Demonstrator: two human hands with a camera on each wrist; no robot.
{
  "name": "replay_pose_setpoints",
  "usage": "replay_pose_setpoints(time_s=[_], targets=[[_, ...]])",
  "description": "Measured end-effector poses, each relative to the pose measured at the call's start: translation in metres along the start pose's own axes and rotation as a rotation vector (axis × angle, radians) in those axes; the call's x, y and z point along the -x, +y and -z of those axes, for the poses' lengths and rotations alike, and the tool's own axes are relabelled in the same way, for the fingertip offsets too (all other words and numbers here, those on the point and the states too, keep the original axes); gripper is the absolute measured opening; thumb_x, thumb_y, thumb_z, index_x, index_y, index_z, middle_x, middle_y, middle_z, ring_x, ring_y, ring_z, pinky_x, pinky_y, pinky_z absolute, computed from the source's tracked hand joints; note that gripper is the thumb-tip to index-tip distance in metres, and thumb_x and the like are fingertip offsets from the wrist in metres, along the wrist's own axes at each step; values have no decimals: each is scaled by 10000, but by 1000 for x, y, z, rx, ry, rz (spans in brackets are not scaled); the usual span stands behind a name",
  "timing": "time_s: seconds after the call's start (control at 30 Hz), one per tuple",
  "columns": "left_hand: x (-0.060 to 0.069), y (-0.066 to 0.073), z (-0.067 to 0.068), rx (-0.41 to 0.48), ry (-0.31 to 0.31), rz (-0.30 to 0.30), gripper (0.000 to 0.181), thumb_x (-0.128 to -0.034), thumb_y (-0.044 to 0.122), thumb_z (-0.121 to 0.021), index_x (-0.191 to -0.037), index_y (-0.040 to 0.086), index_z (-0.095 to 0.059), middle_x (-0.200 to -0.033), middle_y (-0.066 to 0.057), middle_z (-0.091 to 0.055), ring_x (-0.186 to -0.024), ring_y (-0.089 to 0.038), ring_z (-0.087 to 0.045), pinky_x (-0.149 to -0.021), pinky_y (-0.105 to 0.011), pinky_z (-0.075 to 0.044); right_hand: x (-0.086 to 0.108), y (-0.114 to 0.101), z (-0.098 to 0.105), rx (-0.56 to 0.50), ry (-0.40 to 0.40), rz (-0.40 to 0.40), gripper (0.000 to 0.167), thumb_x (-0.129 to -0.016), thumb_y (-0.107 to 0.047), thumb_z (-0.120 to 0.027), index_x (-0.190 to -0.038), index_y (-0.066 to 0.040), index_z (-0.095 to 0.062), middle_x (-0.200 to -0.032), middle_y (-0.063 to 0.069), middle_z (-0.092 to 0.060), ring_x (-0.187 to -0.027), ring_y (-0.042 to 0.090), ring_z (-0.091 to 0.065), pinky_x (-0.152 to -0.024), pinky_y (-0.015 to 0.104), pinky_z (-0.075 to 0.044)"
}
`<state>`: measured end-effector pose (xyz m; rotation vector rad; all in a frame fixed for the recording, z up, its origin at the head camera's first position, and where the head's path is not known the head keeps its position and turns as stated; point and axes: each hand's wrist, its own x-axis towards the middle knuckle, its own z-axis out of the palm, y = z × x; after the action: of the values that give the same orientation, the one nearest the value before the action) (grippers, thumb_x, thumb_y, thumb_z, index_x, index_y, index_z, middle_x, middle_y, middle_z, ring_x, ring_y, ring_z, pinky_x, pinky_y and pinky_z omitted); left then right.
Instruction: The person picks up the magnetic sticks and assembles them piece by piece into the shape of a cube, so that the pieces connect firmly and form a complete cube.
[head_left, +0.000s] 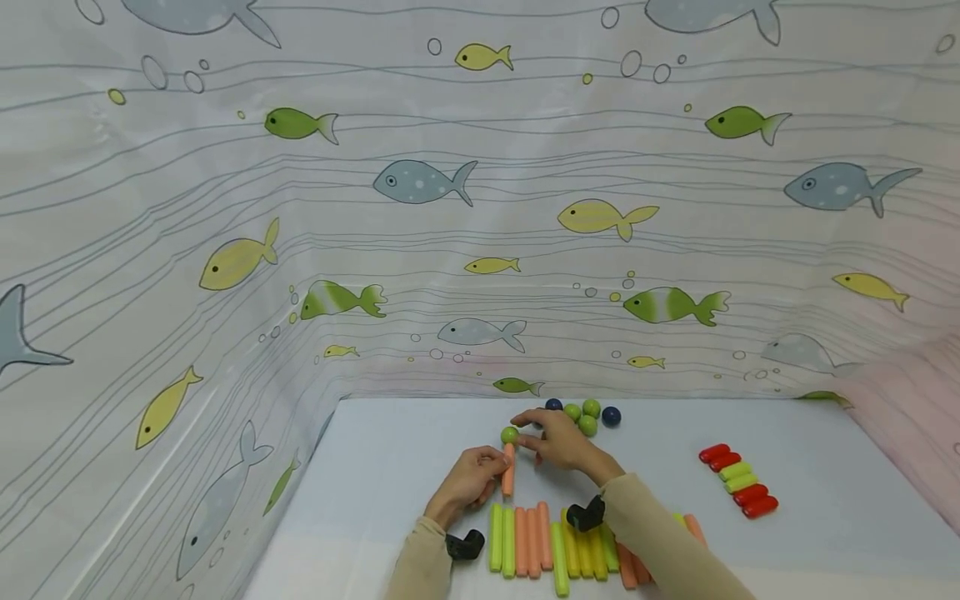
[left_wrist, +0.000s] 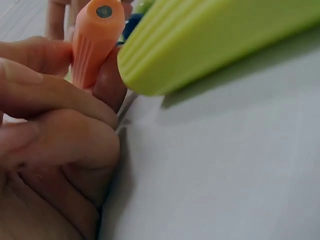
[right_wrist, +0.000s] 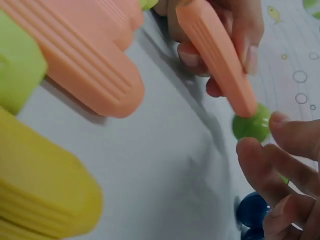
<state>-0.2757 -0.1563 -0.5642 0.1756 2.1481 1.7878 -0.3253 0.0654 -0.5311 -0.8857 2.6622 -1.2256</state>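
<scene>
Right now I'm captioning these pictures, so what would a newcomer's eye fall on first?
Probably the fish-print backdrop, which rises behind the white table. Next, the left hand holds an orange stick whose far end meets a green ball, with the right hand close by. Below them in the head view lies a row of orange, yellow and green sticks.
</scene>
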Motion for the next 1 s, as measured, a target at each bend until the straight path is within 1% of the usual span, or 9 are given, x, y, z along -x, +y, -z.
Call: replay_pose_setpoints(time_s=[0.07,0.17,0.23,0.3,0.43,0.63,0.8,0.9,1.0], targets=[[-1,0,1,-1,23,7,268,-1052,263,-658,-1100,2,-688,-509,67,-440,-385,-33,-348,-380,-201,-288,6,-2,1,19,39,-6,262,-1024,-162,-717,-1263,-56,-712,-1261,142,-717,-572,65,-644,-598,224,-538],[-1,-1,4,4,38,15,266,-1048,267,-664,-1106,8,-684,-499,72,-441,-391,-35,-362,-384,-200,-295,18,-9,0,71,56,-23,129,-1004,-262,-751,-1061,-148,-730,-1012,0,-725,-554,18,-580,-557,227,-507],[-1,-2,5,5,41,15,273,-1050,268,-663,-1113,3,-680,-489,76,-439,-390,-32,-368,-384,-199,-299,27,-16,-3,121,23,-40,188,-979,-362,-774,-928,-196,-703,-838,-82,-675,-551,13,-536,-546,227,-467],[0,-3,6,12,38,19,276,-1058,264,-654,-1125,-3,-676,-489,78,-442,-387,-30,-375,-386,-200,-309,34,-23,-9,167,-33,-68,283,-946,-466,-783,-871,-210,-688,-723,-123,-619,-559,27,-511,-549,235,-438],[0,-4,9,25,22,12,275,-1072,248,-631,-1136,-17,-664,-478,77,-439,-375,-26,-377,-381,-203,-317,44,-37,-27,243,-98,-125,439,-890,-634,-756,-877,-198,-706,-680,-136,-584,-600,47,-502,-569,262,-421],[-2,-5,11,38,6,14,304,-1070,287,-640,-1137,-8,-667,-476,82,-440,-381,-25,-380,-374,-203,-307,44,-47,-50,354,-82,-168,564,-820,-761,-741,-813,-203,-658,-641,-118,-532,-577,68,-455,-539,274,-372],[-3,-7,12,53,7,31,317,-1065,309,-652,-1126,-2,-666,-480,78,-449,-385,-31,-382,-378,-203,-310,41,-53,-60,370,-102,-214,538,-816,-705,-782,-670,-230,-575,-538,-116,-433,-521,75,-416,-516,267,-321],[-2,-7,12,59,10,26,320,-1067,303,-648,-1130,-10,-662,-480,71,-452,-383,-33,-382,-379,-205,-321,39,-57,-62,356,-121,-217,510,-841,-576,-800,-585,-229,-527,-485,-128,-378,-484,80,-412,-495,266,-313],[-2,-6,13,61,10,22,325,-1070,292,-642,-1147,-24,-659,-485,71,-454,-385,-32,-384,-385,-204,-330,36,-60,-63,347,-126,-223,497,-824,-480,-794,-547,-229,-467,-459,-137,-314,-453,82,-383,-471,267,-284]])
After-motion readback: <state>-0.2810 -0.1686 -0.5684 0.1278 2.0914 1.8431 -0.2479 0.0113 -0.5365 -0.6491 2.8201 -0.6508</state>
